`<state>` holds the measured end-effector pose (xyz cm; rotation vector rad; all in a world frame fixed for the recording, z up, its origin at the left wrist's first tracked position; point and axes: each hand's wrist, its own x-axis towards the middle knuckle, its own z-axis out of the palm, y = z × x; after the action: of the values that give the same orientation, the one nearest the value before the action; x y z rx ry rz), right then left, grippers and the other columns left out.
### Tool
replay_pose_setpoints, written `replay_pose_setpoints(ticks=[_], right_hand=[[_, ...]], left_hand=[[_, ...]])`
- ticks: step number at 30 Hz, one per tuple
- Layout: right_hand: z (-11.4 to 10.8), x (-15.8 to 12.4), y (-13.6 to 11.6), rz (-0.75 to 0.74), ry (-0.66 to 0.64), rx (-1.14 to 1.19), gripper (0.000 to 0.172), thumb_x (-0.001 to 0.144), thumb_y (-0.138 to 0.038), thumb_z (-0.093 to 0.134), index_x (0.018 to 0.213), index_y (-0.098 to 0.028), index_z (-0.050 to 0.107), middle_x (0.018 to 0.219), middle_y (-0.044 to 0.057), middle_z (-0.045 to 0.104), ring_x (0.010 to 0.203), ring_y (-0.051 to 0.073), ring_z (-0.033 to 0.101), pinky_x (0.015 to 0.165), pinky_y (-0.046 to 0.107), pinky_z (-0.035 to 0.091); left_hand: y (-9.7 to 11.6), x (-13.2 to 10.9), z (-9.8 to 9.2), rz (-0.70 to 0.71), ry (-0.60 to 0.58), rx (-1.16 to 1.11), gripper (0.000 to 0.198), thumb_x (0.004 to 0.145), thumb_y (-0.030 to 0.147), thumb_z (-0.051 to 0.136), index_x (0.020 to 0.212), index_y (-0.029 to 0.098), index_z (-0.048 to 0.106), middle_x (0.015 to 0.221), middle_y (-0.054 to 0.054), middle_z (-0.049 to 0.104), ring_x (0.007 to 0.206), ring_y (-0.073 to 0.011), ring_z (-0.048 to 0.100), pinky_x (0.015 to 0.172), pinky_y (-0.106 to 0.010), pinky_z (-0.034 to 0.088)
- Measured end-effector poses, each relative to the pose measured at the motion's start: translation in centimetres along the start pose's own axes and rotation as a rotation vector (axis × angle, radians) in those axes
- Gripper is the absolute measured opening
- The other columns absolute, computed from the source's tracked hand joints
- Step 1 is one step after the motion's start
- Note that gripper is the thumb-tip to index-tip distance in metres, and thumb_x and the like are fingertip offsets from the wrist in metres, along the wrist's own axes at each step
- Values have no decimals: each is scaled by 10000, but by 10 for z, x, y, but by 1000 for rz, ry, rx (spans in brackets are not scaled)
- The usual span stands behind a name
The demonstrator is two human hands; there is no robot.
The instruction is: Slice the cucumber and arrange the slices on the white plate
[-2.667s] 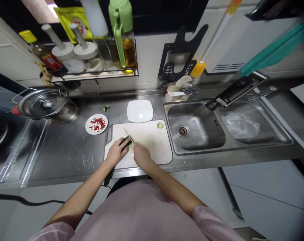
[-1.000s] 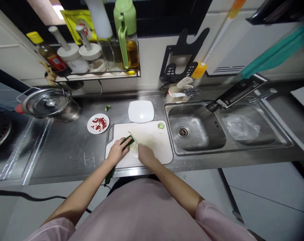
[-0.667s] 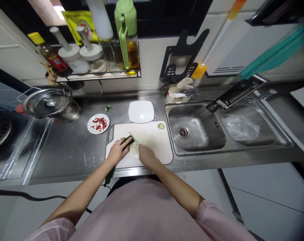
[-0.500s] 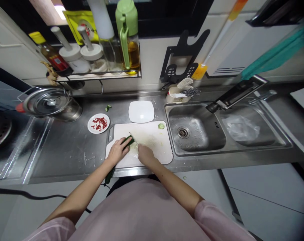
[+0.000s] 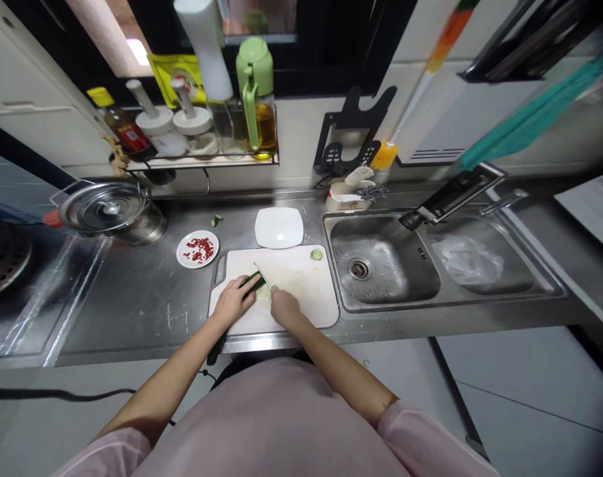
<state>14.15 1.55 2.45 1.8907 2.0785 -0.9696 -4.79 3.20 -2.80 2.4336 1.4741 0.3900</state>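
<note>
A long dark-green cucumber (image 5: 252, 285) lies slantwise over the white cutting board (image 5: 306, 298), its other end sticking out past the board's front left corner. My left hand (image 5: 233, 302) grips it from above, fingers over its upper end. In my right hand (image 5: 284, 309) is a knife (image 5: 262, 274), closed round the handle, with the thin blade at the cucumber's upper end. Whether the blade has entered the flesh I cannot tell. A few pale-green cucumber slices (image 5: 316, 254) rest at the board's back right corner.
Behind the board stands a white square plate (image 5: 279, 227). A round plate (image 5: 197, 250) with chopped red pieces is at the left, near green scraps (image 5: 217, 220). A lidded steel pot (image 5: 113, 212) stands farther left. The double sink (image 5: 381, 265) borders the board's right.
The camera view has shifted, so the counter things sit slightly lower and the sink farther left. Both hands keep their hold on cucumber and knife, with the blade still at the cucumber's end.
</note>
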Motion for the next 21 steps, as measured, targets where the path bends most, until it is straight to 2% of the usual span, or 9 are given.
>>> replay_pose_setpoints(ticks=[7,13,17,21], right_hand=[[-7,-6,14,12,28,-25,314,920,-117,349,1177,-133,528,1008,148,680,956,238,661,764,317,481],[-14,-23,26,18,178,-181,324,938,-104,337,1187,-178,529,1058,111,621,919,192,657,761,283,456],[-17,-33,35,34,272,-310,382,948,-111,324,1261,-224,513,1120,110,555,902,173,638,766,282,441],[-14,-40,46,27,367,-378,435,951,-139,349,1358,-243,461,1158,126,526,936,184,593,820,306,418]], left_hand=[[12,-1,-8,-72,-22,89,537,889,320,498,1422,361,454,1249,-53,567,1061,-223,576,904,-340,489],[21,-7,-12,-156,-8,3,648,877,392,530,1491,324,336,1294,-68,569,1112,-239,578,920,-351,486],[20,-8,-10,-263,113,-143,608,899,455,500,1467,269,385,1288,-87,587,1147,-243,575,954,-369,476],[22,0,-11,-393,284,-267,508,938,420,433,1400,211,471,1293,-114,589,1143,-243,582,979,-393,463]])
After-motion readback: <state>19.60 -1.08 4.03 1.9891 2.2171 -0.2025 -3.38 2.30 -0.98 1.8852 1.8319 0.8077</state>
